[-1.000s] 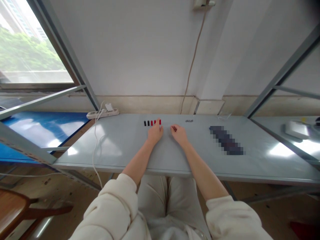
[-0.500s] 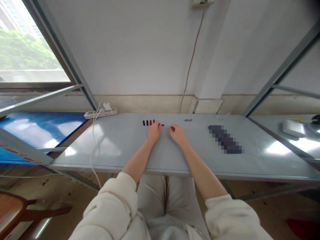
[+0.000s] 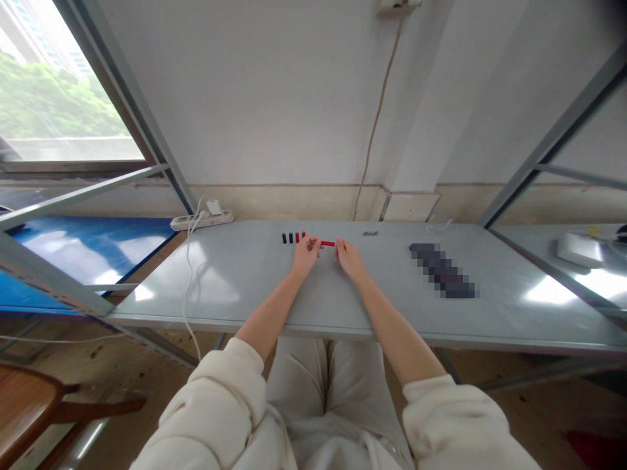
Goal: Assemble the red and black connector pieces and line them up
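A slim red stick (image 3: 328, 243) lies level between my two hands, just above or on the grey table (image 3: 255, 281). Its left end is pinched by my left hand (image 3: 307, 253), and its right end meets the closed fingers of my right hand (image 3: 347, 256). Two small black cylinders (image 3: 287, 238) and red ones (image 3: 297, 237) stand in a row just behind and left of my left hand. Several tiny dark pieces (image 3: 370, 233) lie behind my right hand, too small to make out.
A white power strip (image 3: 203, 220) sits at the back left, its cable (image 3: 187, 287) hanging over the front edge. A dark, pixelated item (image 3: 443, 271) lies to the right. Metal posts frame both table ends. A wooden chair (image 3: 29, 405) stands at lower left.
My right hand has closed on the right end of the red stick, and more of the stick shows between my hands. The view has shifted slightly.
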Demonstrator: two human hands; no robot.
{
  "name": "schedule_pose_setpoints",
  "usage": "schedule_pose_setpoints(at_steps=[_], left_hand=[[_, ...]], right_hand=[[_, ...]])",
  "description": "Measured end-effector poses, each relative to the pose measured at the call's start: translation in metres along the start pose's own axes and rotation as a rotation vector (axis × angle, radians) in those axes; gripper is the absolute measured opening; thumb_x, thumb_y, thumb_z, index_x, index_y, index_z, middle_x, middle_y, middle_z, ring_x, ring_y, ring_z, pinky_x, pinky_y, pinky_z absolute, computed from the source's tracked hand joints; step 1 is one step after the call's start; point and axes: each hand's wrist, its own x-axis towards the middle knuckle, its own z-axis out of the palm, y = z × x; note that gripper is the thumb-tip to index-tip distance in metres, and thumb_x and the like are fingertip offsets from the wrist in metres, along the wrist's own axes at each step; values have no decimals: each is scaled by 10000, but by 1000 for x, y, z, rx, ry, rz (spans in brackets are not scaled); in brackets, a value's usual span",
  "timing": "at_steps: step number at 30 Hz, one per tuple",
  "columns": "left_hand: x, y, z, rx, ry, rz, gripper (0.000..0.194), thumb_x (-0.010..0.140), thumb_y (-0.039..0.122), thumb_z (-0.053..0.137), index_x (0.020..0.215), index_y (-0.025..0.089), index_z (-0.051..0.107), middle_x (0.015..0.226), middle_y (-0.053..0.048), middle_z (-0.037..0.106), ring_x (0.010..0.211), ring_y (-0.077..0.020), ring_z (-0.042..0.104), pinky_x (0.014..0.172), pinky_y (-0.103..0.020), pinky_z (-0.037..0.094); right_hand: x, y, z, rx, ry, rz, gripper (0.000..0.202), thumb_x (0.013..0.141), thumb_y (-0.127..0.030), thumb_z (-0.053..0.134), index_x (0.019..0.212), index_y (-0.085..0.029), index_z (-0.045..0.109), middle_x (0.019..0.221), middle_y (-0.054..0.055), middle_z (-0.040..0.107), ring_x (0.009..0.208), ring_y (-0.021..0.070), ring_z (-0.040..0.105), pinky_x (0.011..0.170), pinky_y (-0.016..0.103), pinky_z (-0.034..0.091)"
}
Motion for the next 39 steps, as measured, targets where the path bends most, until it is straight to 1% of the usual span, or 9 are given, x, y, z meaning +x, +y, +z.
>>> schedule_pose_setpoints(at_steps=[3,6,10,15,21,25,28,32,39], left_hand=[[-1,4,1,-74,-28,-23,206,730,332,506,793,136,495,670,-22,588,415,-40,434,427,-183,349],[-3,6,2,-128,-128,-24,274,703,350,542,873,138,502,690,-17,593,410,-38,446,420,-185,356],[-4,7,3,-118,-173,-17,277,690,368,556,824,129,516,646,-9,591,390,-37,442,409,-187,354],[-3,7,0,-95,-85,-29,300,733,429,489,771,132,510,625,-4,585,360,-32,431,382,-182,317],[1,6,-5,-118,104,3,337,759,460,441,796,133,513,614,9,556,357,-20,406,380,-175,303],[2,5,-6,-137,204,-4,332,765,452,434,854,138,492,646,4,563,367,-20,394,382,-173,317],[1,6,-4,-105,100,-55,308,711,430,522,791,134,498,633,-3,582,376,-23,399,386,-170,325],[-1,7,-1,-107,-84,-88,296,677,415,558,742,130,516,591,-8,589,370,-34,416,389,-176,331],[-1,5,-3,-98,-47,-105,292,665,417,563,720,133,528,512,33,510,367,-31,381,383,-172,307]], right_hand=[[2,3,1,124,8,28,525,767,-630,216,489,-211,369,434,-4,419,456,130,406,499,260,312],[3,6,3,228,30,51,522,749,-645,240,485,-210,355,413,-19,394,419,116,374,470,254,301],[3,5,3,293,8,61,517,738,-647,276,477,-207,348,404,-28,380,392,101,347,446,250,290],[1,-3,-1,300,-2,33,475,737,-621,330,531,-200,409,447,-23,424,407,97,376,447,241,316],[5,0,-1,340,-43,19,415,742,-585,351,644,-193,445,551,-8,496,418,92,419,452,240,358],[7,3,-2,331,26,53,407,750,-571,340,670,-189,456,581,10,517,431,95,429,456,240,359],[6,0,-4,313,37,65,421,740,-577,342,685,-183,480,599,23,536,468,105,450,473,240,357],[3,-5,-4,213,-55,-3,378,717,-537,410,686,-176,521,577,11,535,508,111,460,513,240,361],[-1,-4,2,71,-203,-129,263,731,-407,454,731,-164,552,696,14,581,556,92,452,567,232,372]])
